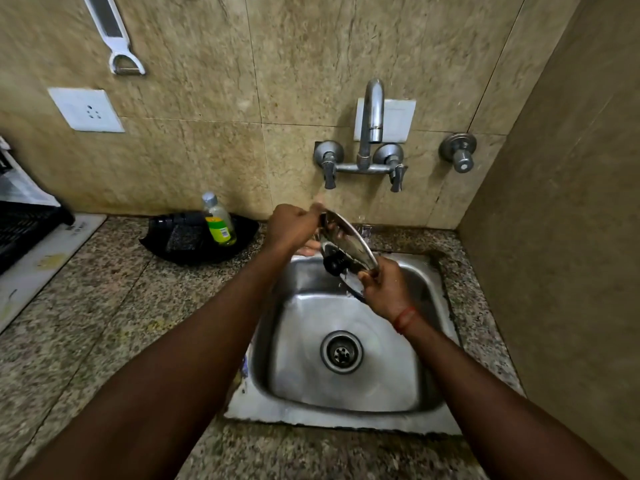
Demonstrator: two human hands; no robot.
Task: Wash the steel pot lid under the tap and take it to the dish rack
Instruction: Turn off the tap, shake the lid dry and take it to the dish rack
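The person stands at the sink [311,415], both arms stretched over it.

1. Steel pot lid [349,244]: held in the air above the far edge of the sink, tilted steeply on edge. Its black knob [334,263] faces the person and sits low on the lid. The lid touches neither the basin nor the counter.
2. Left hand [294,228]: above the far left corner of the sink. The fingers are curled over the upper, far edge of the lid and grip it.
3. Right hand [384,285]: over the far half of the sink. The fingers and thumb pinch the lower, near edge of the lid. A red thread [404,318] circles the wrist.
4. Tap [372,116]: wall-mounted behind the sink, with the spout directly above the lid. Whether water is running cannot be told.
5. Drain [341,352]: at the centre of the sink floor, uncovered.
6. Black tray [180,251]: on the granite counter [104,306] left of the sink, against the wall. It holds a clear bottle [219,220] with a green label, leaning.
7. Dish rack [24,230]: black, well left of the sink at the edge of view, well apart from the lid.
8. Wall behind and left of the sink: a white socket plate [86,109] and, above it, a hanging white peeler [114,36].
9. A separate round valve [459,152]: on the wall behind the right side of the sink.
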